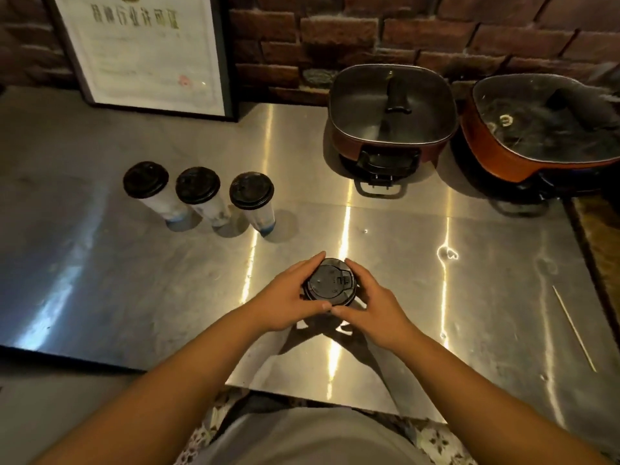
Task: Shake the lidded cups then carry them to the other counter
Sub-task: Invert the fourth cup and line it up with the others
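Cup point(330, 285) upright, long axis vertical, gripped by both hands' fingers point(310, 263).

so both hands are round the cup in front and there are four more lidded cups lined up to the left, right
Not quite: the head view shows three lidded cups lined up to the left, not four. The rest holds: the left hand and right hand are both round the cup in front, on the counter.

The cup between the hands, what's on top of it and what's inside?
A black lid caps the cup; the left hand and right hand wrap its sides. The lid and hands hide the contents.
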